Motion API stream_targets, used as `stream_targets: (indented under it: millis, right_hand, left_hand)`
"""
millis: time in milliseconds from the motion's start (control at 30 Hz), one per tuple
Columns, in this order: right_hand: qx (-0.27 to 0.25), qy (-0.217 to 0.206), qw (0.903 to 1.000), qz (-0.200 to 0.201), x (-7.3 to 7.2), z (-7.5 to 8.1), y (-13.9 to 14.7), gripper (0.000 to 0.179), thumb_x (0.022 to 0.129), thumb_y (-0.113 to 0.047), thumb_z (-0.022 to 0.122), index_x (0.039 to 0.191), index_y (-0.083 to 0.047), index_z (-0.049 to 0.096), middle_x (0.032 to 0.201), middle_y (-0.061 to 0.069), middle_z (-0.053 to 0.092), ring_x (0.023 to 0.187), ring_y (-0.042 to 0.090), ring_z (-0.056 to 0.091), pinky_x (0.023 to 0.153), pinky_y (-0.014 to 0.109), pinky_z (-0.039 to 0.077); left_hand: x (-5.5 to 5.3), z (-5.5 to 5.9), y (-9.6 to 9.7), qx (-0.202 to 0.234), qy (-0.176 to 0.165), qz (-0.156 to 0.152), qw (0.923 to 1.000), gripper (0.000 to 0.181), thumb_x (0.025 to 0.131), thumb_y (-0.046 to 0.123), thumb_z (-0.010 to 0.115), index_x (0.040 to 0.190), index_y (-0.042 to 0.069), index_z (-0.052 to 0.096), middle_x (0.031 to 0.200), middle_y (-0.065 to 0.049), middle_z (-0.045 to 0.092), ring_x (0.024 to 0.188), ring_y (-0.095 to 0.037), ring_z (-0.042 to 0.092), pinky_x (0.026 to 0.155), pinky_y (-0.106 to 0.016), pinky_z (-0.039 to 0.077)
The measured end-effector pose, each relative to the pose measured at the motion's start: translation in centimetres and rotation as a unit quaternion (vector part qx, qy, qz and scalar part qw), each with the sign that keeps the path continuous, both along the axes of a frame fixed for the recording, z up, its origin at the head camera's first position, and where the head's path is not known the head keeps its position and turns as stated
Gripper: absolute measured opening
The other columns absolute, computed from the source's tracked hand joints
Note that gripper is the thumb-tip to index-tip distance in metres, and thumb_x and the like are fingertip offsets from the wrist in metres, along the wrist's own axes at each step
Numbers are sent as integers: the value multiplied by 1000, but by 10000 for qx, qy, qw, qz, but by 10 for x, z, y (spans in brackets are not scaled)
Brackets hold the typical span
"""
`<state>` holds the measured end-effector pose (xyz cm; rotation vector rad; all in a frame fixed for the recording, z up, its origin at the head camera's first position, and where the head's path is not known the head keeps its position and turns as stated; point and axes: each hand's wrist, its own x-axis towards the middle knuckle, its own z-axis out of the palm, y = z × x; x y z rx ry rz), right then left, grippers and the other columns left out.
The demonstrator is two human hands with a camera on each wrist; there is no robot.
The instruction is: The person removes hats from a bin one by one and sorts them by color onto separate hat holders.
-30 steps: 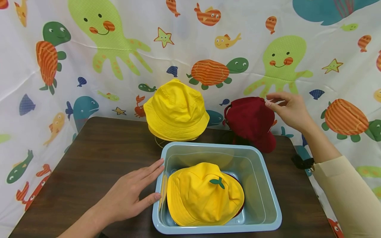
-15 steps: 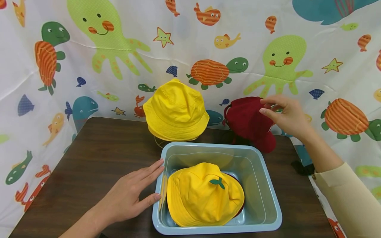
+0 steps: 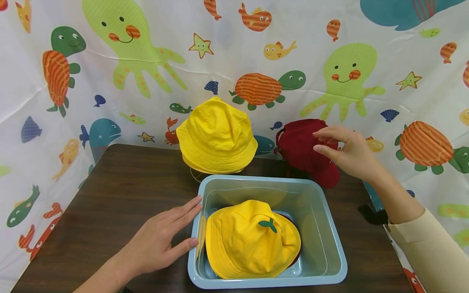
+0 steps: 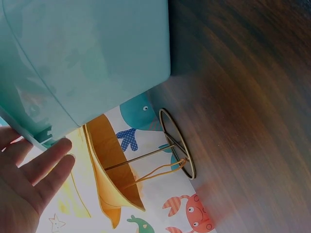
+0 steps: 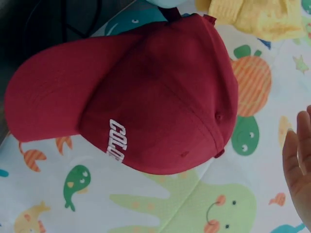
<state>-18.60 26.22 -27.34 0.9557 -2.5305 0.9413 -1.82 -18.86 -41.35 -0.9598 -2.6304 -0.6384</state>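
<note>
Reaching for a dark red cap (image 3: 305,148) at right of centre, a person steadies a pale blue tub (image 3: 331,248) at the bottom centre of the frame.

Head view: the right hand (image 3: 348,152), fingers loosely spread and holding nothing, hovers at the cap's crown; whether it touches cannot be told. The left hand (image 3: 161,240) lies flat and open against the tub's left wall. A yellow hat (image 3: 249,240) sits in the tub; another yellow hat (image 3: 216,136) stands behind it. The step looks like an approach, and the next move calls for a grip on the crown.
Left wrist view: only here shows the wire stand (image 4: 177,145) under the rear hat.
Right wrist view: white lettering on the cap shows only here, with fingertips (image 5: 296,170) apart from it at the right edge.
</note>
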Motion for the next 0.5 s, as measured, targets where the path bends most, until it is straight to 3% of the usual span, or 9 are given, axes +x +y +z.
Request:
stream_targets:
  millis: [233,500]
  right_hand:
    - [78,-45,9998,152,6,-6,-2,38,86,6,81,123,-1,75,112,13,75,94,18,66,81,12,52]
    - [224,66,9981,576,12,-12,-3,40,83,8,83,121,-2,75,108,10,75,90,20,64,76,21,55]
  left_hand:
    - [0,0,0,6,-8,-6,10000,72,97,40,73,158,12,48,167,-1,40,137,-21,58,99,-49,56]
    - [-1,1,0,15,48,-21,10000,71,97,39,73,158,11,48,167,-1,40,136,-22,58,98,-49,57]
